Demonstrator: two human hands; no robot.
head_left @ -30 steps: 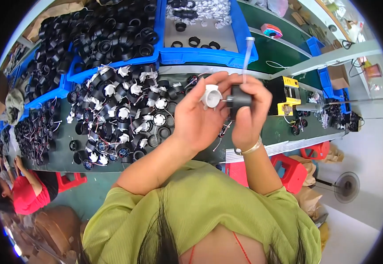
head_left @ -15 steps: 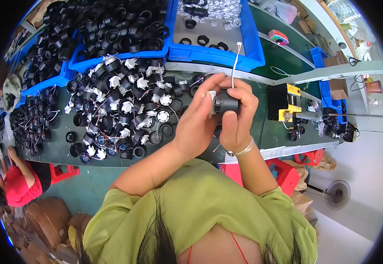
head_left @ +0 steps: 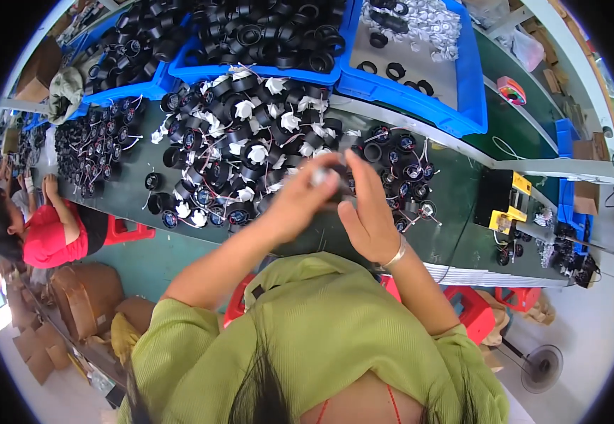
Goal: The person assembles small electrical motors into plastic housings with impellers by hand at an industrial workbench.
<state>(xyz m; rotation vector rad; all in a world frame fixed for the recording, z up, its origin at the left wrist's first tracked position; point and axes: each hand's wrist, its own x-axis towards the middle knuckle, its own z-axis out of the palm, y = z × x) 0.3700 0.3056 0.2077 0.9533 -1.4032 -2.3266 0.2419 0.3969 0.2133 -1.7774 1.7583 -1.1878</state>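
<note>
Over the front of the bench, my left hand (head_left: 294, 206) is closed, its thumb and fingertips pinching a small white fan wheel (head_left: 319, 176) that is smeared by motion. Close beside it, my right hand (head_left: 374, 227) wears a bracelet and curls its thumb and fingers around a black round housing (head_left: 347, 186). Fingers and blur hide most of the housing. Behind and left of my hands lies a heap of black housings with white fan wheels (head_left: 257, 153). To the right of my hands, several wired black housings (head_left: 413, 172) rest on the green bench (head_left: 455, 215).
Blue bins (head_left: 420, 109) line the back, holding black rings and white fan wheels. A yellow and black machine (head_left: 508, 203) stands at right. More wired housings (head_left: 98, 145) lie at far left, where a person in red (head_left: 56, 233) sits. Red stools (head_left: 471, 311) stand beneath the bench.
The view has shifted, so the bench contents appear further right and the housings right of my hands show. My hands have drawn slightly apart, and the white wire no longer shows above them.
</note>
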